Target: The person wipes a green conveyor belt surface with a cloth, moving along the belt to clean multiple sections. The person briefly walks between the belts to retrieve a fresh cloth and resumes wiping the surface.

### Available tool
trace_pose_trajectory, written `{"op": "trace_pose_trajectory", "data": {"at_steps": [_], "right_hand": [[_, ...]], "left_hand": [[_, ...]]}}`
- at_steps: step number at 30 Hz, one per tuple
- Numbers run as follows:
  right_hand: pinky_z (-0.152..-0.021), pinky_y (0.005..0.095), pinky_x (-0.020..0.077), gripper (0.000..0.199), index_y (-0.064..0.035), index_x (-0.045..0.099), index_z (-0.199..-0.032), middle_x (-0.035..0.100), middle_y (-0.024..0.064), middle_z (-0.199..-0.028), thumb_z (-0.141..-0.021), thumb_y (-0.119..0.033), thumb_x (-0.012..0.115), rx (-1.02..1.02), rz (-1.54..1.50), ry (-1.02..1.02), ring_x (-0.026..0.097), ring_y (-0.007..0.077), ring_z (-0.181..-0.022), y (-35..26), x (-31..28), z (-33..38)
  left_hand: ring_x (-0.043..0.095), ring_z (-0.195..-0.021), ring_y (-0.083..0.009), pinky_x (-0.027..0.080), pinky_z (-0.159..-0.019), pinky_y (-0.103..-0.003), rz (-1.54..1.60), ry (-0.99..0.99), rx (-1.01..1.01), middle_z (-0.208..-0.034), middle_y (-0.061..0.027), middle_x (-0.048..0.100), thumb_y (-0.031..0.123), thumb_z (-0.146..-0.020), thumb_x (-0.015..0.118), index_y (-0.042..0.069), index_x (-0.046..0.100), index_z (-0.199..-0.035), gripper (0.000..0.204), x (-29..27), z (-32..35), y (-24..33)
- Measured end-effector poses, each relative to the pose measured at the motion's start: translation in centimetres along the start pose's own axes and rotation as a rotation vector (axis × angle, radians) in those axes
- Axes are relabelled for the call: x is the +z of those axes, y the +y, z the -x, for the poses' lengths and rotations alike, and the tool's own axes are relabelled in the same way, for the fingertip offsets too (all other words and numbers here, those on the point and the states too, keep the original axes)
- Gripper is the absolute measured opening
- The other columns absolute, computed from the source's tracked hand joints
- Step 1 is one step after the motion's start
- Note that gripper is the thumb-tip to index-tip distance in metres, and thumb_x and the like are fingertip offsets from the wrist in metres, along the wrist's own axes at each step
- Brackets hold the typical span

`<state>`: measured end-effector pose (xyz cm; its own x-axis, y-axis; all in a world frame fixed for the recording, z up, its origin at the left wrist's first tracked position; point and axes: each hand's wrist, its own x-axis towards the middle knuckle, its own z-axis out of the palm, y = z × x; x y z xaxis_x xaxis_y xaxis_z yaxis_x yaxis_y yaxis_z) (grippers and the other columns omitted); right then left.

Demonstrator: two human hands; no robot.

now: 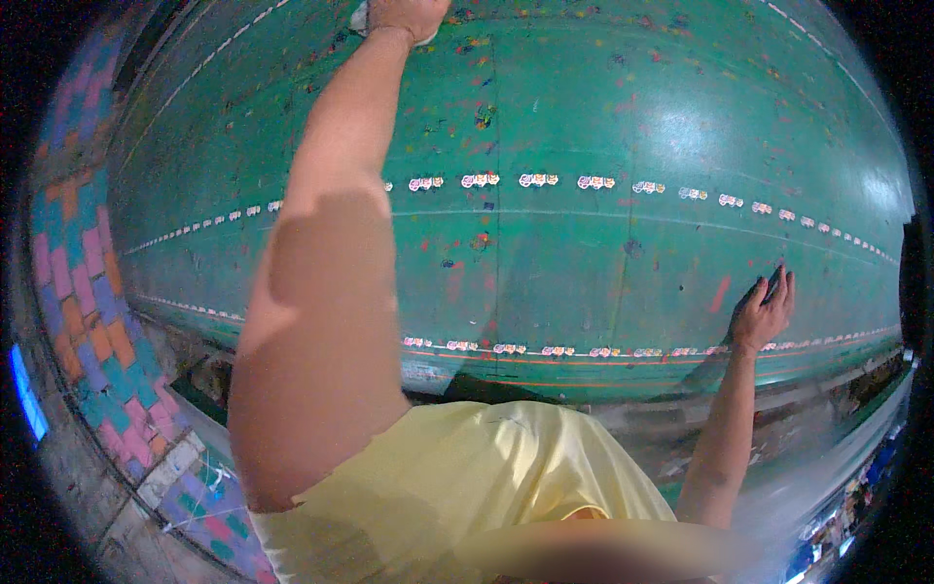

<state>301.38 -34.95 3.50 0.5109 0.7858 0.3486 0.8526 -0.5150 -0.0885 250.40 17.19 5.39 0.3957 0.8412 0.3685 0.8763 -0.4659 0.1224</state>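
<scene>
A long green tabletop (564,263) spreads out before me, marked with paint smudges and specks in red, yellow and dark tones. Stretched far across it, my left hand (404,14) is closed over a crumpled white cloth (361,18) that lies against the surface. The upper picture edge cuts off part of that hand. Only bits of the cloth show at the hand's sides. Near the table's close edge on the right, my right hand (766,313) rests on the green surface, fingers stretched out and holding nothing.
Rows of small white printed patches (538,180) run across the table, one through the middle and one by the near edge. To the left lies a floor of coloured paving bricks (88,282). A jumble of blue and dark things (856,501) appears at lower right.
</scene>
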Motion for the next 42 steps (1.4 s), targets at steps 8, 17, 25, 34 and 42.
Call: {"op": "trace_pose_trajectory", "data": {"at_steps": [8,17,25,34,42], "right_hand": [[-0.119,0.0553,0.0499,0.051,-0.0128,0.069,-0.153,0.066,0.0214,-0.157,-0.107,-0.034,0.068,-0.045,0.036,0.028,0.063,0.0439,-0.142,0.9,1.0,-0.3],[-0.12,0.0587,0.0446,0.052,-0.0178,0.067,-0.155,0.059,0.0147,-0.166,-0.11,-0.042,0.063,0.031,0.037,-0.022,0.057,0.0383,-0.15,1.8,1.9,-0.1],[-0.122,0.0601,0.043,0.052,-0.0159,0.067,-0.155,0.061,0.0183,-0.164,-0.109,-0.039,0.063,-0.001,0.026,-0.018,0.057,0.0404,-0.149,0.7,1.2,-0.3],[-0.12,0.0563,0.0458,0.052,-0.0126,0.068,-0.154,0.062,0.0229,-0.16,-0.11,-0.039,0.063,-0.003,0.004,-0.012,0.059,0.0447,-0.145,0.1,0.4,0.2],[-0.122,0.0532,0.0464,0.049,-0.0091,0.07,-0.152,0.062,0.0234,-0.161,-0.109,-0.031,0.066,-0.048,-0.059,-0.002,0.059,0.0442,-0.145,0.1,1.0,-0.8]], "left_hand": [[0.059,-0.119,-0.036,0.045,-0.095,-0.056,-0.122,-0.134,-0.028,-0.127,-0.0132,0.065,0.039,-0.098,0.072,0.017,0.073,-0.124,0.035,-3.7,16.3,7.0],[0.059,-0.118,-0.0391,0.044,-0.097,-0.056,0.189,-0.234,-0.01,-0.127,-0.0131,0.063,0.033,-0.086,0.089,0.021,0.074,-0.132,0.05,-20.2,50.9,18.7],[0.061,-0.12,-0.0331,0.044,-0.099,-0.054,0.154,-0.134,0.035,-0.122,-0.0086,0.066,0.034,-0.094,0.08,0.026,0.079,-0.129,0.036,-10.5,30.1,16.1],[0.063,-0.129,-0.0389,0.048,-0.11,-0.056,-0.009,-0.08,0.081,-0.136,-0.0164,0.069,0.041,-0.111,0.056,0.015,0.078,-0.128,0.038,-0.7,2.8,7.4],[0.064,-0.129,-0.0393,0.05,-0.107,-0.057,-0.053,0.096,-0.704,-0.138,-0.0189,0.069,0.038,-0.116,0.049,0.006,0.072,-0.136,0.044,3.5,-4.2,7.2]]}}
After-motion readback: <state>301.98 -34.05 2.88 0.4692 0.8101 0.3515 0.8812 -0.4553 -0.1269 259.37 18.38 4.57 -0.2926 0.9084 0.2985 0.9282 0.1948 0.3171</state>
